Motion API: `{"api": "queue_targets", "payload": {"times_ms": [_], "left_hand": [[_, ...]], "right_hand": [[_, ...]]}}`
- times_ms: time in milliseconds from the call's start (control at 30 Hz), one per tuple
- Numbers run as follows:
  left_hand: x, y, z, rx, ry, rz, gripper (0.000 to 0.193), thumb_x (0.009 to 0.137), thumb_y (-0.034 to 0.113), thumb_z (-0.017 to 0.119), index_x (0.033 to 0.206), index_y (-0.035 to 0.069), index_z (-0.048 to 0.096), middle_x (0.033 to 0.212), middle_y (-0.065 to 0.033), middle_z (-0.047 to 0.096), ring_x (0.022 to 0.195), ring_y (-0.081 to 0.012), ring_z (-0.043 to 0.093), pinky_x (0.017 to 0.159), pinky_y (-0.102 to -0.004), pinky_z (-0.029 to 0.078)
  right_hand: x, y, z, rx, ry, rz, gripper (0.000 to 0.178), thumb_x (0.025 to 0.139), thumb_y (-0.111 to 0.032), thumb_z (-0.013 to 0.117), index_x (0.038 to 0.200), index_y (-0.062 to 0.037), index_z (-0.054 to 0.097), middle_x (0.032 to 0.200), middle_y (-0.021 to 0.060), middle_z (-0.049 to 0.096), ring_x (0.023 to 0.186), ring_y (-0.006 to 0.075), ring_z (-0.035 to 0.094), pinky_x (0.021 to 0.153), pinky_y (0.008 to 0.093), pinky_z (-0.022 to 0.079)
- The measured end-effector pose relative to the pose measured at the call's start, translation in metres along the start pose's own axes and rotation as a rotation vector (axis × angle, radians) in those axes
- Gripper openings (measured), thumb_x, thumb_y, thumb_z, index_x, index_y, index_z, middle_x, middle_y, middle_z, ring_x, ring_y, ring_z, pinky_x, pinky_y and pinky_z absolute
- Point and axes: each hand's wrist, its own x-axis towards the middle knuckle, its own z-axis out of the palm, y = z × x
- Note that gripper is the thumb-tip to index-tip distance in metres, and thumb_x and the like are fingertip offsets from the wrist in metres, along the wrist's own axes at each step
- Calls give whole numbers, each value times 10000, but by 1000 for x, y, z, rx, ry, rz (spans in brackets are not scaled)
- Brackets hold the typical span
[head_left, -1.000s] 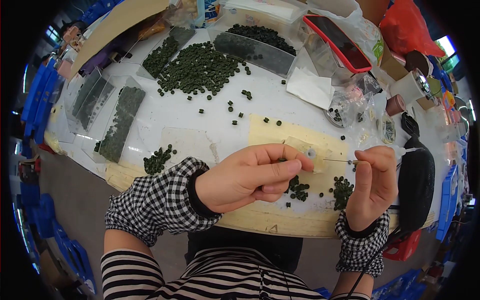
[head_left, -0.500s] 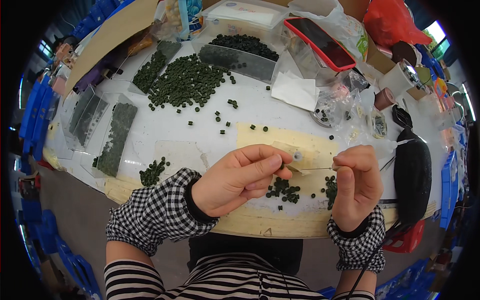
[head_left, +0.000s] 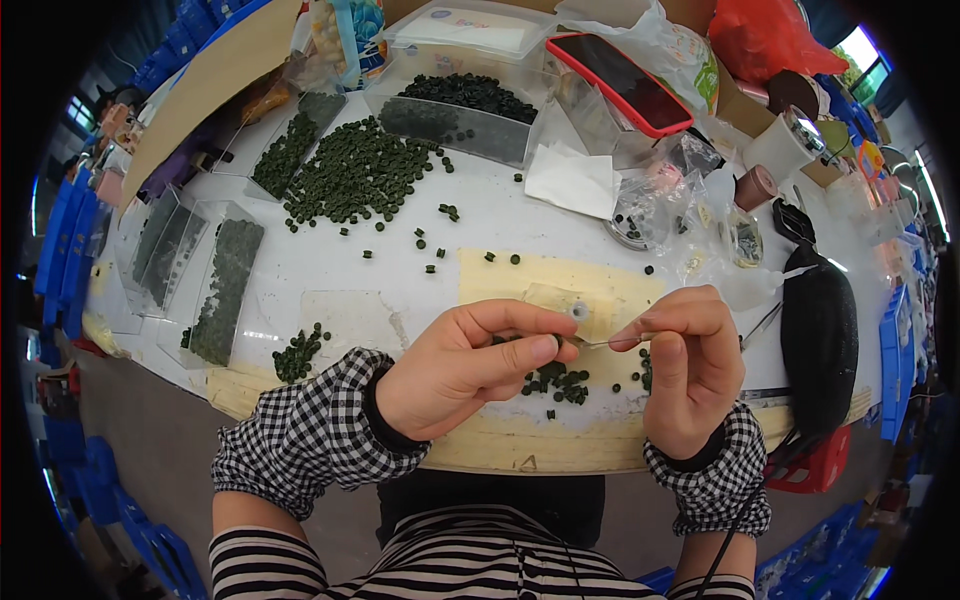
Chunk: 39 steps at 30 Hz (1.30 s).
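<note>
My left hand point(head_left: 470, 362) is closed in a pinch over the near part of the table. Between its thumb and forefinger sits a small dark green spool-shaped piece point(head_left: 557, 343), mostly covered by the fingertips. To its right, my right hand point(head_left: 692, 370) pinches a thin needle-like metal rod point(head_left: 596, 345), whose tip points left at the piece; whether they touch is too small to make out. Below the fingers lies a small group of similar green pieces point(head_left: 565, 387). Just beyond them, a pale ring-shaped part point(head_left: 578, 311) rests on yellowish paper point(head_left: 490, 275).
Farther off is a large heap of green pieces point(head_left: 360, 172), beside clear trays point(head_left: 228, 290) of them. A red-cased phone point(head_left: 622, 85) leans on containers at the back. White tissue point(head_left: 572, 180), plastic bags and a black pouch point(head_left: 820, 345) lie to the right.
My right hand has come left, bringing the rod closer to the left hand's fingertips. My left hand keeps its pinch, its forefinger now straighter. The whole view has shifted slightly.
</note>
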Motion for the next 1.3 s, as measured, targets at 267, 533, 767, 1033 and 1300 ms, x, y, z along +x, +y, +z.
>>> {"api": "queue_targets", "payload": {"times_ms": [267,533,767,1033,1300], "left_hand": [[0,1,0,-69,-23,-18,256,960,109,503,1194,21,559,991,-76,654,526,-9,303,477,-151,285],[1,-1,-4,-85,-40,-8,217,978,146,478,1146,34,557,989,-81,650,518,-16,283,467,-154,279],[1,-4,-1,-116,-5,-50,205,983,169,472,1124,48,559,944,-63,639,518,-20,279,474,-149,274],[2,-6,-3,-136,-28,-57,239,964,171,522,1139,24,591,940,-46,644,513,-12,309,465,-161,268],[1,-6,1,-66,17,-67,246,969,164,504,1154,26,591,925,-51,642,507,-8,285,461,-151,255]], "right_hand": [[1,-1,-1,2,-19,-28,87,918,-52,531,965,21,544,887,113,560,767,154,588,709,258,461],[0,1,-1,7,-14,-40,94,921,-55,528,966,26,543,892,113,549,758,152,597,691,250,476],[-1,1,-1,-32,-50,-35,89,916,-59,541,966,15,548,862,103,573,781,157,590,714,264,461],[0,1,4,-32,-119,-8,140,960,-109,455,988,25,486,921,118,530,814,178,620,752,284,515],[0,3,3,-69,-188,-3,152,980,-113,405,998,29,453,946,126,504,858,187,636,781,293,543]]}}
